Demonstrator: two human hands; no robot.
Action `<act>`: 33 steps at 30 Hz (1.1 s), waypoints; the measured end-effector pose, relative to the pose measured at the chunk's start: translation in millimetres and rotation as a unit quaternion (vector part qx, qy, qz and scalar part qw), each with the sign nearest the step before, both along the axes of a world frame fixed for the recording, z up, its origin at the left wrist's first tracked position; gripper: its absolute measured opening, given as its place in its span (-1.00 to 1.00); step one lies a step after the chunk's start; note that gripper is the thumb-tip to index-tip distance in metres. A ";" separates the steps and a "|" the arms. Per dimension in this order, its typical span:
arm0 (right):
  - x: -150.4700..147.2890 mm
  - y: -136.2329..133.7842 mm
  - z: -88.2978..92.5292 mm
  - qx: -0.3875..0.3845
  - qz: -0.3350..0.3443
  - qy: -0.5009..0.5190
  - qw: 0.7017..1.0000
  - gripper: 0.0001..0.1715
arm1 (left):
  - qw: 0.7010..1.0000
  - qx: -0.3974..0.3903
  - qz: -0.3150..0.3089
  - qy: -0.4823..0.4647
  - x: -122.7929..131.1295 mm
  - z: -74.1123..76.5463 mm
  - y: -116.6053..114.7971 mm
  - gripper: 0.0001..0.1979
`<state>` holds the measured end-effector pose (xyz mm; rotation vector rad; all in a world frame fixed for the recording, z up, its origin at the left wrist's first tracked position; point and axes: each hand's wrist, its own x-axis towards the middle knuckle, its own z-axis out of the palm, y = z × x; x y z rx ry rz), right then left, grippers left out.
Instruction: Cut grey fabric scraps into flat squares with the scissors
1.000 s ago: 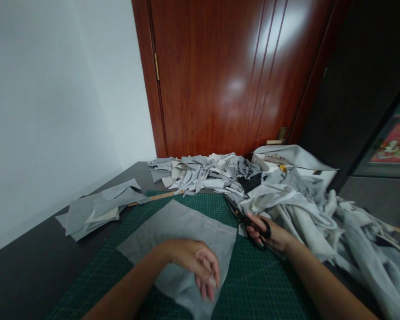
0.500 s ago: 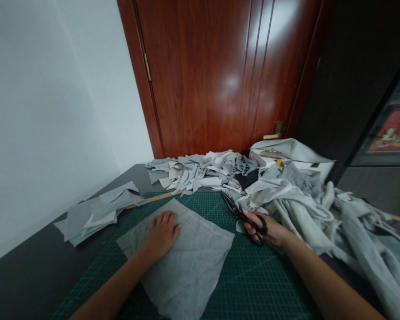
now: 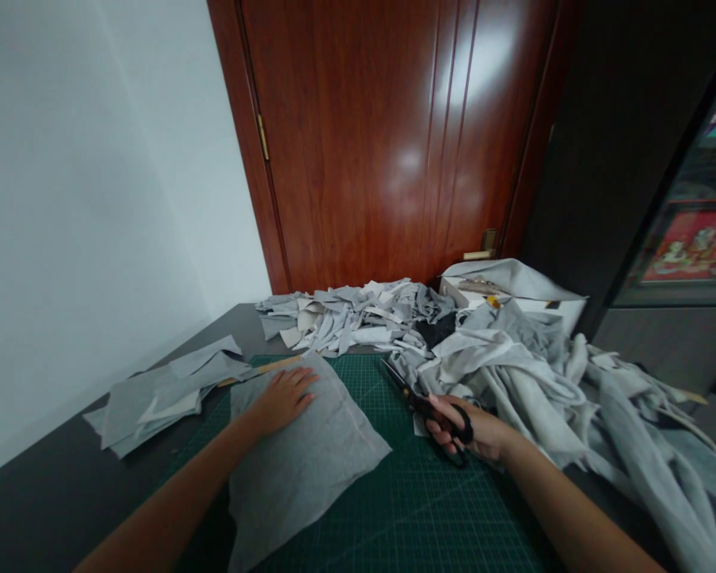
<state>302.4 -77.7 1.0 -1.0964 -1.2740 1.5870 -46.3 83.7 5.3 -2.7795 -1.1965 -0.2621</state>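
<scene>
A pale grey piece of fabric [image 3: 316,454] lies on the green cutting mat [image 3: 429,509], its lower edge running toward me. My left hand [image 3: 285,400] rests flat on the fabric's upper part, fingers spread. My right hand [image 3: 457,426] is closed around the handles of black scissors [image 3: 414,398], to the right of the fabric. The blades point up and left, apart from the fabric. Part of the handles is hidden by my fingers.
Flat grey fabric pieces [image 3: 161,394] lie at left, near a wooden ruler-like strip [image 3: 274,365]. A heap of scraps [image 3: 358,314] lines the back before the door [image 3: 358,143]. Crumpled cloth [image 3: 513,366] and a white box [image 3: 564,311] crowd the right side.
The fabric has turned clockwise and shifted left under my left hand, which slid slightly left. My right hand with the scissors has moved slightly left and down in view.
</scene>
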 end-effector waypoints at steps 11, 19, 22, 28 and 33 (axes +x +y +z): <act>-15.8 -11.3 7.8 -0.064 0.092 0.080 0.990 -0.35 | 0.994 -0.062 0.086 0.021 38.7 -13.0 -22.5 -0.47; -3.3 -18.2 9.9 -0.083 0.152 0.012 0.985 -0.23 | 0.985 -0.045 0.164 0.015 32.3 0.4 -26.5 -0.52; 5.9 -22.3 17.4 -0.076 0.162 -0.029 0.983 -0.15 | 0.991 -0.055 0.123 -0.004 42.2 0.8 -52.2 -0.50; 15.6 -29.7 33.6 -0.088 0.189 -0.114 0.971 -0.05 | 0.993 -0.094 0.074 -0.007 49.9 -10.3 -77.4 -0.41; 20.1 -41.3 35.5 -0.100 0.176 -0.130 0.971 -0.09 | 0.994 -0.083 0.059 -0.032 45.9 -19.7 -73.6 -0.25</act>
